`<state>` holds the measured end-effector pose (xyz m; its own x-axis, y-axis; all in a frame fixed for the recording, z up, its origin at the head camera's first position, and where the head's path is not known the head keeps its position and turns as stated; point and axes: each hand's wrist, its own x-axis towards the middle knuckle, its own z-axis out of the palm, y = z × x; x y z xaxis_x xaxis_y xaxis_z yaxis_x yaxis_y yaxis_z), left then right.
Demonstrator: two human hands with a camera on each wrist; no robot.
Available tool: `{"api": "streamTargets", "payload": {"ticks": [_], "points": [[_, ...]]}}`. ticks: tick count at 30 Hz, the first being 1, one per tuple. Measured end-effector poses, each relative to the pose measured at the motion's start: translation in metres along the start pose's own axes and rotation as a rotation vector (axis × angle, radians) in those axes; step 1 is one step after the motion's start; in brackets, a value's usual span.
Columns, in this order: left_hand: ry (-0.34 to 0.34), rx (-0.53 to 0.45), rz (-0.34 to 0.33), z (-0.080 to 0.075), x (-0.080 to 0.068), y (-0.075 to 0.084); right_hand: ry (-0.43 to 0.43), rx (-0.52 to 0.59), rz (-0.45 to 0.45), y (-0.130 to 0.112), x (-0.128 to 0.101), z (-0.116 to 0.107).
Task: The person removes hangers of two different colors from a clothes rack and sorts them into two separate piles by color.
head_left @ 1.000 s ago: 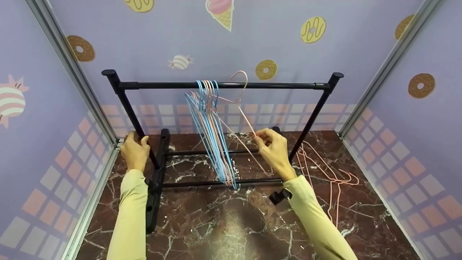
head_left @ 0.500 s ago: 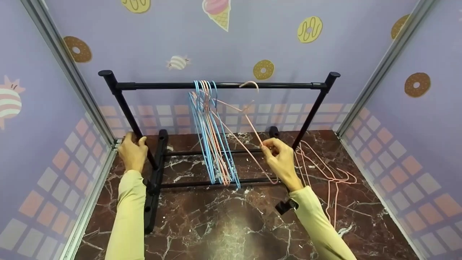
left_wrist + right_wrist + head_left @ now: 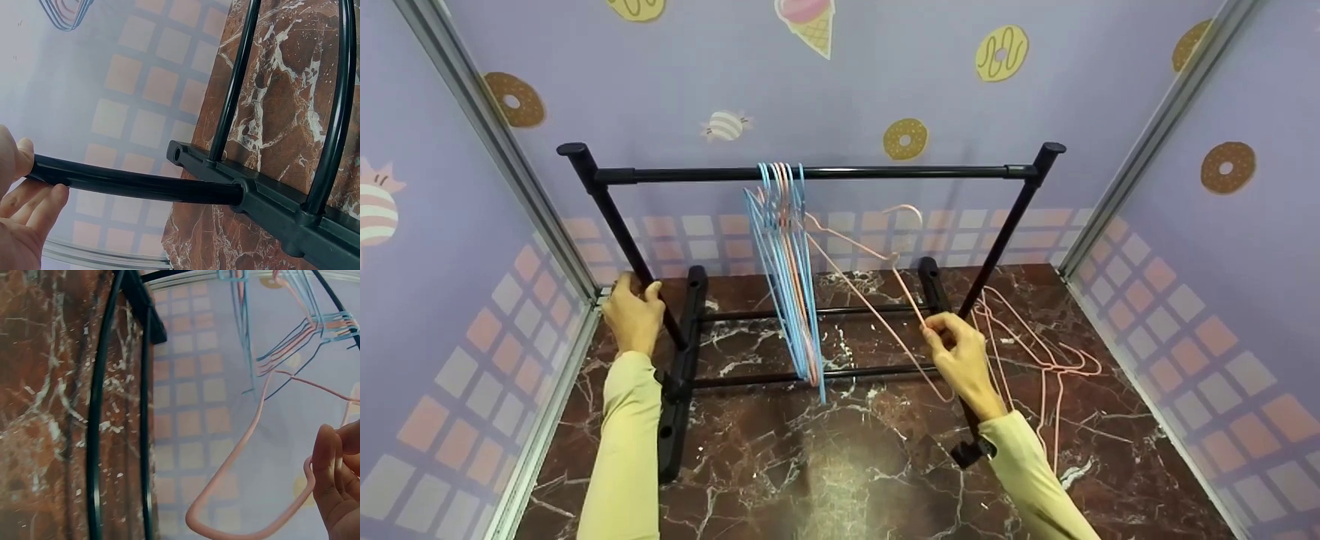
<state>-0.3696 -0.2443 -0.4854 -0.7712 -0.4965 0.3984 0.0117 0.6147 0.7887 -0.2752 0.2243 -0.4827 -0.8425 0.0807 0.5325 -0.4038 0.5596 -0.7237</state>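
Observation:
My left hand (image 3: 634, 313) grips the left upright post (image 3: 619, 229) of a black clothes rack, low down. In the left wrist view, thumb and fingers (image 3: 48, 205) close round that post. My right hand (image 3: 962, 358) pinches a pink clothes hanger (image 3: 910, 295) by one sloping arm. Its hook stands below the rack's top rail (image 3: 885, 173), off it, and its far corner reaches beside the hung bunch. The right wrist view shows the same pink hanger (image 3: 225, 475) slanting away from my fingers. Several blue and pink hangers (image 3: 791, 285) hang close together from the rail, left of its middle.
Loose pink hangers (image 3: 1046, 367) lie on the brown marbled surface (image 3: 825, 472) right of the rack. Two lower crossbars (image 3: 877, 371) join the rack's feet. Patterned lilac panels (image 3: 1207, 247) enclose the back and both sides.
My right hand has drawn the pink hanger down and to the right, so its hook has dropped from rail height to below it. The hung bunch has swayed left; my left hand stays on the post.

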Motion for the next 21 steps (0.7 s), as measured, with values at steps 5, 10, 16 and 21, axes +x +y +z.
{"api": "streamTargets", "payload": {"ticks": [5, 10, 16, 21], "points": [[-0.001, -0.01, 0.006, 0.001, 0.0, 0.001, 0.007, -0.031, 0.008, 0.017, -0.011, -0.006], [0.004, -0.012, 0.011, 0.001, -0.001, 0.002, 0.004, -0.067, 0.043, 0.038, -0.027, -0.018], [0.014, -0.013, 0.019, 0.001, -0.001, 0.002, 0.015, -0.098, 0.09, 0.066, -0.049, -0.033], [0.008, -0.006, 0.001, 0.0, -0.001, 0.0, 0.037, -0.124, 0.148, 0.081, -0.062, -0.041]]}}
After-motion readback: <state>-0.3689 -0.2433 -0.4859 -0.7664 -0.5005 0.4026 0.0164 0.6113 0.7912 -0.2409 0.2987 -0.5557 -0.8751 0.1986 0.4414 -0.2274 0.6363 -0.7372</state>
